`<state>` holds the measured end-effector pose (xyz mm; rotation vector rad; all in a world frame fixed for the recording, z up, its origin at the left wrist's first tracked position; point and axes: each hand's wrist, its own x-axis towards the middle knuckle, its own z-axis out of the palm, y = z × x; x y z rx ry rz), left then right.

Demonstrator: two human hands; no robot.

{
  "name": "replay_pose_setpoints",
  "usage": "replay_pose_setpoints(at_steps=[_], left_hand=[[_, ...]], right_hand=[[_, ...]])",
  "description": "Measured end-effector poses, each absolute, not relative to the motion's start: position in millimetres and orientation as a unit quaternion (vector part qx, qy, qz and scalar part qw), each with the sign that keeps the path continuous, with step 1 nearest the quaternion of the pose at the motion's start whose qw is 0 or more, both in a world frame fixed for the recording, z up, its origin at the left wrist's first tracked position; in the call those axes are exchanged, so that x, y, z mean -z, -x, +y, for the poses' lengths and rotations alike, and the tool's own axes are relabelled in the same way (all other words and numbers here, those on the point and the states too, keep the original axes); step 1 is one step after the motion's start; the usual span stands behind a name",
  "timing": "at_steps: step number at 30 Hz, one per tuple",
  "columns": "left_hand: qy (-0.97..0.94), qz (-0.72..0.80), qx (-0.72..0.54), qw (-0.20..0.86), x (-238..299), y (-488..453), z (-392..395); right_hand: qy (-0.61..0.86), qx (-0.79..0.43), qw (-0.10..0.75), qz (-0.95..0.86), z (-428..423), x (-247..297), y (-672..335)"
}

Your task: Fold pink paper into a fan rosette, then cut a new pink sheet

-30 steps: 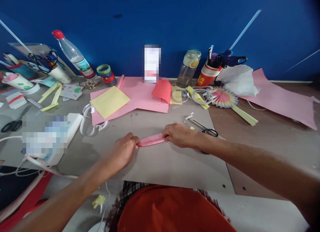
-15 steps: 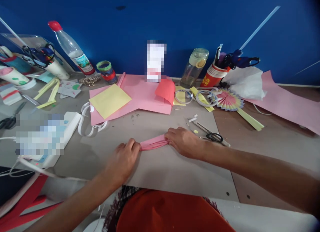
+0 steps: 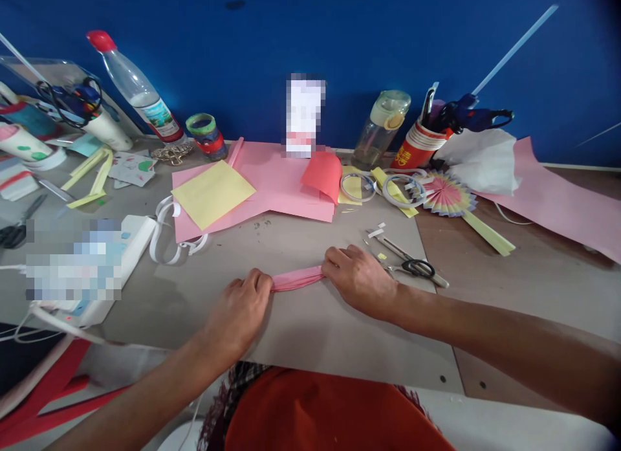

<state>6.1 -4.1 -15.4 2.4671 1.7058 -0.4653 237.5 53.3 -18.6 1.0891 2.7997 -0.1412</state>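
A narrow strip of pleated pink paper (image 3: pixel 297 279) stretches between my two hands, just above or on the grey tabletop. Its folds are stacked close together, with layered edges facing me. My left hand (image 3: pixel 248 302) is closed on the left end, the fingers curled over it. At the right end, my right hand (image 3: pixel 356 277) pinches the paper in the same way. Both ends of the strip are hidden under the fingers. Beyond my right hand lie black-handled scissors (image 3: pixel 418 268) and a slim cutter (image 3: pixel 392 249), with small paper scraps around them.
Pink sheets (image 3: pixel 276 179) lie at the back, with a yellow sheet (image 3: pixel 214 193) on top. Tape rolls (image 3: pixel 403 191) and a pleated paper fan (image 3: pixel 445 193) are to their right. A power strip (image 3: pixel 130 250) sits left. Bottles and a red paper cup (image 3: pixel 418 147) line the blue partition.
The visible top face of the pink strip looks narrower, its folds pressed closer together. My right hand has shifted very slightly; both hands keep their hold. The view has moved a little.
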Motion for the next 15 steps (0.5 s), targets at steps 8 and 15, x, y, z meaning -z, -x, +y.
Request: replay_pose_setpoints(at_steps=[8,15], left_hand=[[-0.820,0.548,0.153,0.067,13,-6,1],[-0.813,0.559,0.133,0.091,9,-4,4]], right_hand=[[-0.365,0.074,0.134,0.918,56,10,-231],[-0.395,0.177,0.198,0.880,72,-5,-220]])
